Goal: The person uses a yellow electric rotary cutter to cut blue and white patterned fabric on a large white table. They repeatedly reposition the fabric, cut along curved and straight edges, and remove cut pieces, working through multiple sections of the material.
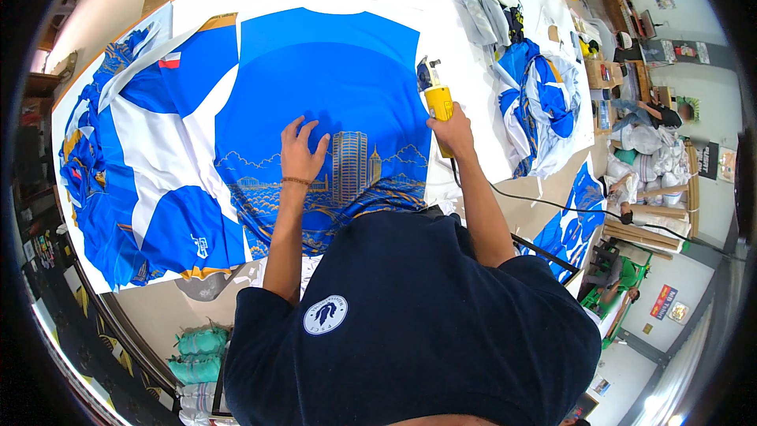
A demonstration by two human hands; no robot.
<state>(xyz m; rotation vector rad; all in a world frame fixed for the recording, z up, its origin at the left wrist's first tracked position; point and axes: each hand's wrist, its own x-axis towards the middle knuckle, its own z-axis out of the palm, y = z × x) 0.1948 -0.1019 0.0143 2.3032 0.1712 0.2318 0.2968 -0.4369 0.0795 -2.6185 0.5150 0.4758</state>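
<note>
A blue shirt-shaped fabric panel [331,83] with a gold city-skyline print lies spread on the white table. On its left half rests my left hand [303,151], fingers spread over the cloth and holding nothing. My right hand [454,131] is wrapped around a yellow electric fabric cutter [438,102] at the panel's right edge. The cutter's metal head [427,72] points away from me, beside the upper right edge of the panel. From its rear a black cord [544,202] runs off to the right.
Printed blue and white fabric [185,126] covers the left of the table, bunched at the far left. More crumpled cloth [536,99] lies to the right, with grey-white fabric [477,0] behind it. Teal bundles [199,355] sit on the floor lower left. Other people are at right.
</note>
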